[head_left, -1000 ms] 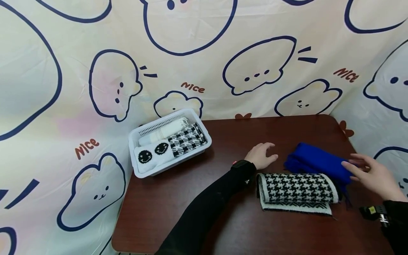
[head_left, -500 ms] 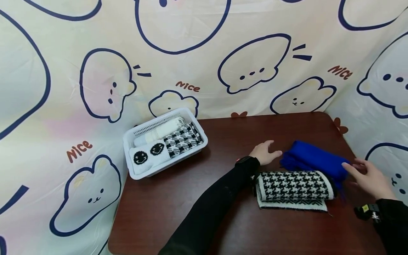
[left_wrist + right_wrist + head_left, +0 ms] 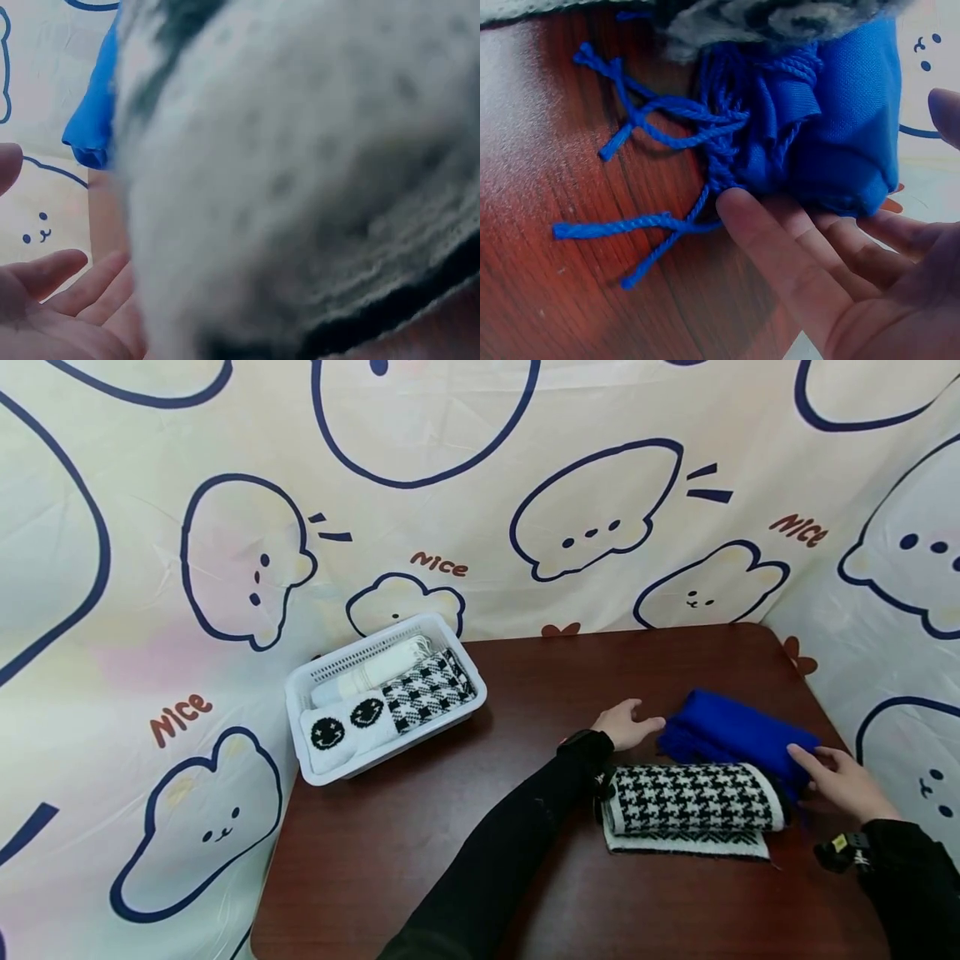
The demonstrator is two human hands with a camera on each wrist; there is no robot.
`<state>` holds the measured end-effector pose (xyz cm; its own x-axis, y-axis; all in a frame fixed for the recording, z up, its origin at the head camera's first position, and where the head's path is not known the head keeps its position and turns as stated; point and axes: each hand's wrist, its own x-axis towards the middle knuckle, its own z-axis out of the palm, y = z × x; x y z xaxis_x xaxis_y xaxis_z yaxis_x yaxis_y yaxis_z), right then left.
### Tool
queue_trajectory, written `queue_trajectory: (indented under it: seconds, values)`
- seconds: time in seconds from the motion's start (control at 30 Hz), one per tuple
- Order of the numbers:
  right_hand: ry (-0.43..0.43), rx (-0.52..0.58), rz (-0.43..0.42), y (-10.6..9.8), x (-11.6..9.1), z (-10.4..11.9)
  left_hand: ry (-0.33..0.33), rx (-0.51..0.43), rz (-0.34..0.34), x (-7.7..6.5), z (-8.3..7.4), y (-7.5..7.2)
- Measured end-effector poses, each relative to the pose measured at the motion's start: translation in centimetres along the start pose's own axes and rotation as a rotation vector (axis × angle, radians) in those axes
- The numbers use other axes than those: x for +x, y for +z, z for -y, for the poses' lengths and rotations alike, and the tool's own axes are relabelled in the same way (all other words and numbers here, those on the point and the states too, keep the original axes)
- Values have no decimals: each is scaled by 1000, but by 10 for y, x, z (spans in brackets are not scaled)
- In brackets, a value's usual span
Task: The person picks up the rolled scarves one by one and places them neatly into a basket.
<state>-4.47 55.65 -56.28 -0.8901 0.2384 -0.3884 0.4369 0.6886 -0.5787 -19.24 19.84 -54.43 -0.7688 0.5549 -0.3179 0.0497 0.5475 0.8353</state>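
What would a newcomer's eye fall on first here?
The vivid blue folded cloth, on the right of the table, with the right hand at its right end. Nearer the camera lies a black-and-white houndstooth textile. Far left, a white basket holds a white knit with two black motifs.

Long black fabric left sleeve (image 3: pixel 495 852), dark wristband (image 3: pixel 588 744) at its end. Matching black fabric right sleeve (image 3: pixel 903 877); small black wrist-mounted device (image 3: pixel 831 857) bearing yellow marking (image 3: pixel 840 842).
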Motion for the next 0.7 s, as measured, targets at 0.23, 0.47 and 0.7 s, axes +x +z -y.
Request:
queue_trajectory:
  seconds: [0.23, 0.47, 0.7]
  values:
    - [4, 69, 53, 0, 4, 0, -37, 49, 23, 8, 2, 12]
    - [-11, 32, 46, 2, 8, 0, -54, 12, 48, 16, -1, 20]
    - [1, 79, 50, 2, 10, 4, -70, -99, 99, 23, -3, 25]
